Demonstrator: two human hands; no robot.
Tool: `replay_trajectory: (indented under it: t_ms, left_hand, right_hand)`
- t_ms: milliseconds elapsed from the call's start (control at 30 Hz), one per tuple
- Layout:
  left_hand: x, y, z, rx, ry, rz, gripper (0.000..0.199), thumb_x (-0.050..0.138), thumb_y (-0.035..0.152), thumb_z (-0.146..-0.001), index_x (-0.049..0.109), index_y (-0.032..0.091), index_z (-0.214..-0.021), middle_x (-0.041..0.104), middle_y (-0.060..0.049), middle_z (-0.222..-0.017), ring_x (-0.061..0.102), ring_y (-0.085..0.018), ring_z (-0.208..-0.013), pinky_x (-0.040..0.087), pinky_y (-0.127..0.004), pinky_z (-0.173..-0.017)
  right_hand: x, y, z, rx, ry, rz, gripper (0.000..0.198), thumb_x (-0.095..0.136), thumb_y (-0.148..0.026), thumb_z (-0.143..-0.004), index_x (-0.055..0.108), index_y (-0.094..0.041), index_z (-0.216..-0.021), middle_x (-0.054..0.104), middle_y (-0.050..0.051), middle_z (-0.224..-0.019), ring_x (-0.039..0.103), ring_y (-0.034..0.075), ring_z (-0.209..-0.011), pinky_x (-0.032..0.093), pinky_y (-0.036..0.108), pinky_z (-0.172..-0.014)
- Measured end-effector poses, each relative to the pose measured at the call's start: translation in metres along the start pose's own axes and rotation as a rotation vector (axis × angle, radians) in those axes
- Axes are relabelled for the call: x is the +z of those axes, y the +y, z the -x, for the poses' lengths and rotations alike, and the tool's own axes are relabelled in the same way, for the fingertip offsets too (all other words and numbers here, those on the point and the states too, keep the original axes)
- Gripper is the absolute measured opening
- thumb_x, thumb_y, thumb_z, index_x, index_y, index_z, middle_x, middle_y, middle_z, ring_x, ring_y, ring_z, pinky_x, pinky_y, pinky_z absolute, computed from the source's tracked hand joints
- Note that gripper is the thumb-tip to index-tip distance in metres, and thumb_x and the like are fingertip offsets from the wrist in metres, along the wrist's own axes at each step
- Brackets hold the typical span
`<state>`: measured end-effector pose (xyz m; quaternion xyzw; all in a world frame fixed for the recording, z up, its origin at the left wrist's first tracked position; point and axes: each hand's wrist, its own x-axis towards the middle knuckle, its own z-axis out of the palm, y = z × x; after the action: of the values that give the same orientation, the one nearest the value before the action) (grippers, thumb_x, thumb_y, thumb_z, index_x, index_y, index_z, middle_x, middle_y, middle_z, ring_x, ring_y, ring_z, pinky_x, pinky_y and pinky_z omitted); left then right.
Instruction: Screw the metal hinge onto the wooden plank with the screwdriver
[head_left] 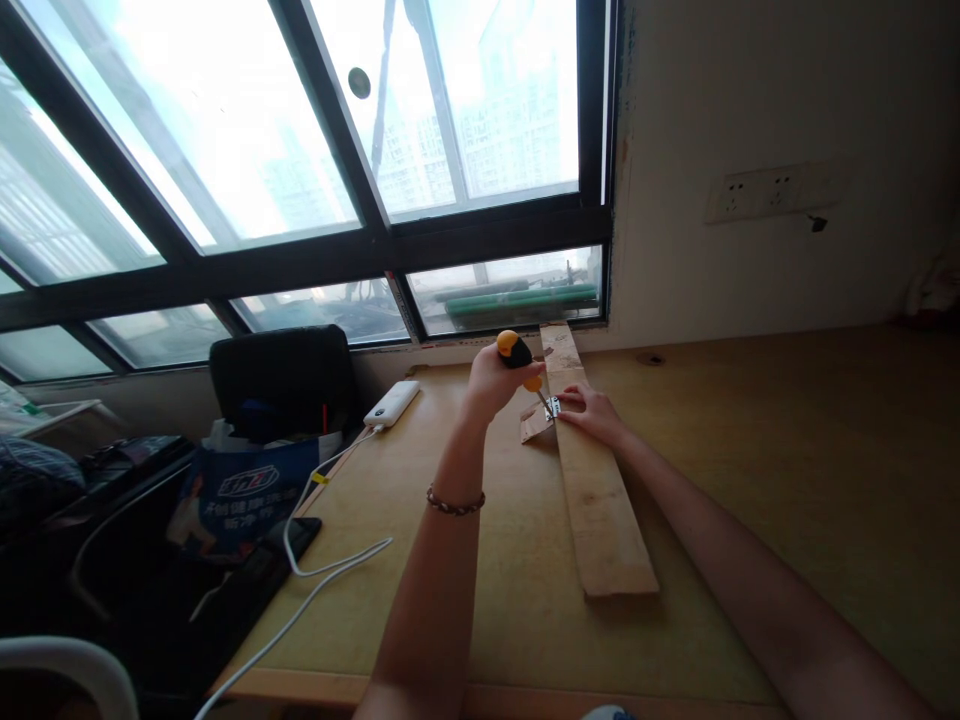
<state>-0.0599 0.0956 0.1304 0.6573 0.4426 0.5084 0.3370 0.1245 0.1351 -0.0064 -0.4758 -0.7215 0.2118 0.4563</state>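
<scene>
My left hand [493,380] is closed round the yellow and black handle of a screwdriver [516,352]. The screwdriver slants downward, its tip at a small metal hinge [552,407]. That hinge lies by the left edge of a long wooden board [600,500] and reaches toward a short piece of wood [535,424] beside it. From the right, my right hand [592,412] rests over the board, its fingertips closed against the hinge. Any screw under the tip is too small to make out.
The board lies on a wooden table [750,480]. Left on the table are a white power bank [392,404] and its white cable [289,535]. A black chair [285,375] and a blue bag [236,500] stand beyond the left edge. Windows [480,110] and a wall socket [757,192] are behind.
</scene>
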Motion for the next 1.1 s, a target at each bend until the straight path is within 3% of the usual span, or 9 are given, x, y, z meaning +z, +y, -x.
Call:
replay_trajectory:
  t_ms: [300,700,1100]
  left_hand:
    - [-0.003,0.003,-0.001,0.027,0.114,0.029,0.034,0.074,0.034,-0.048,0.064,0.012,-0.073,0.061,-0.003,-0.069,0.058,-0.017,-0.070,0.047,-0.027,-0.061]
    - [0.007,-0.005,-0.002,0.067,0.044,-0.007,0.033,0.072,0.035,-0.052,0.064,0.012,-0.075,0.060,-0.003,-0.068,0.057,-0.016,-0.067,0.045,-0.025,-0.058]
    - [0.009,-0.008,-0.003,0.066,0.060,-0.038,0.028,0.072,0.032,-0.050,0.064,0.013,-0.069,0.061,-0.002,-0.066,0.056,-0.015,-0.063,0.043,-0.024,-0.057]
  right_hand:
    - [-0.001,-0.002,0.000,0.020,0.000,0.003,0.034,0.071,-0.026,-0.063,0.055,-0.021,-0.092,0.067,0.003,-0.098,0.061,0.019,-0.096,0.044,0.033,-0.087]
    - [-0.003,-0.005,0.001,0.005,-0.007,0.022,0.033,0.070,-0.027,-0.064,0.054,-0.021,-0.092,0.067,0.004,-0.099,0.061,0.019,-0.096,0.044,0.033,-0.085]
    - [-0.002,-0.002,0.000,0.005,-0.007,0.008,0.033,0.070,-0.027,-0.063,0.054,-0.022,-0.092,0.066,0.003,-0.099,0.062,0.019,-0.094,0.045,0.033,-0.085]
